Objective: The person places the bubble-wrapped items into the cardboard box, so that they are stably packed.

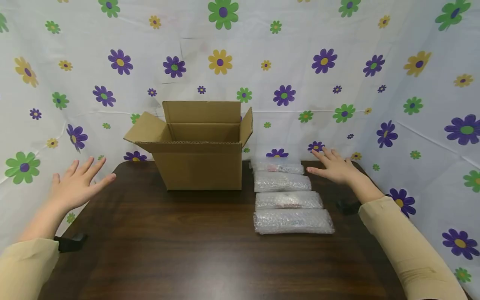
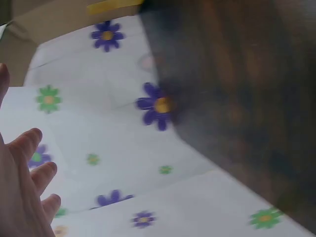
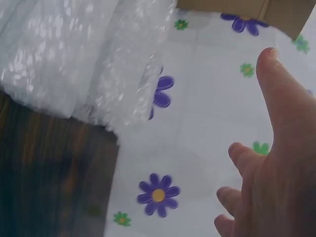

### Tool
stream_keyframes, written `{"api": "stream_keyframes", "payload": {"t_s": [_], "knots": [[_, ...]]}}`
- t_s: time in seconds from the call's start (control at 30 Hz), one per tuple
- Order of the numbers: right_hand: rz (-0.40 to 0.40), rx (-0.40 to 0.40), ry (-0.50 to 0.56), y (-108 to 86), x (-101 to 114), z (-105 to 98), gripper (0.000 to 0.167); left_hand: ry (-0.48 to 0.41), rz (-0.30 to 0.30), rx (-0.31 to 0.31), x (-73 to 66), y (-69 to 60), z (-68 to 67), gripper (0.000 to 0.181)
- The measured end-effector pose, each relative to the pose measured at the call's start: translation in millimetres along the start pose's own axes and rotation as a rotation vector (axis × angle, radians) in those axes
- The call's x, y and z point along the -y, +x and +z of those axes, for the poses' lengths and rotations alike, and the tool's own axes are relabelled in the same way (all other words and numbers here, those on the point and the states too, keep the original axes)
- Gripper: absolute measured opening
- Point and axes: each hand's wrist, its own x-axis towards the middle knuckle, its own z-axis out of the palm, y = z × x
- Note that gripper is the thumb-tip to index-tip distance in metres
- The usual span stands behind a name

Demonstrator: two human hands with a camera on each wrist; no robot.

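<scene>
Sleeves (image 1: 412,250) are entering from both lower corners. Left hand (image 1: 76,183) is hovering left of box, fingers spread and straight. Right hand (image 1: 335,168) is hovering just right of far packs, fingers likewise extended, palm bare; right wrist view is showing gap between hand and wrap. Four bubble-wrapped packs (image 1: 288,200) are lying in row, front to back, on right half of table (image 1: 187,258). Box (image 1: 198,171) is standing left of them near far edge, back flap rising, left flap leaning outward. Flowered cloth (image 1: 142,37) is hanging behind.
</scene>
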Motion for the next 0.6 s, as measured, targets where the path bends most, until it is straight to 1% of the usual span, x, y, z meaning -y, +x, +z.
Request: {"api": "stream_keyframes", "payload": {"t_s": [0.07,0.13,0.23,0.33,0.4,0.47,0.6], "knots": [[-0.024,-0.003,-0.001,-5.1,5.6,-3.1,0.090,-0.007,0.013,-0.050,-2.2,1.3,-8.9,0.078],[-0.051,-0.009,0.003,-12.2,11.7,-6.9,0.088,-0.010,0.024,-0.095,-7.7,3.4,-20.5,0.076],[-0.094,-0.005,0.001,-25.0,21.3,-11.1,0.087,-0.008,0.047,-0.151,-21.8,6.4,-41.0,0.073],[-0.137,0.005,-0.013,-36.5,31.9,-11.6,0.087,-0.026,0.099,-0.181,-36.4,11.6,-60.9,0.069],[-0.158,0.014,-0.025,-43.8,40.5,-11.6,0.088,-0.059,0.146,-0.179,-45.1,16.9,-72.9,0.066],[-0.184,0.020,-0.031,-50.1,49.2,-11.4,0.089,-0.111,0.184,-0.157,-54.0,22.0,-83.6,0.063],[-0.236,0.032,-0.032,-61.1,62.1,-7.7,0.091,-0.189,0.223,-0.098,-73.6,32.8,-98.6,0.060]]}}
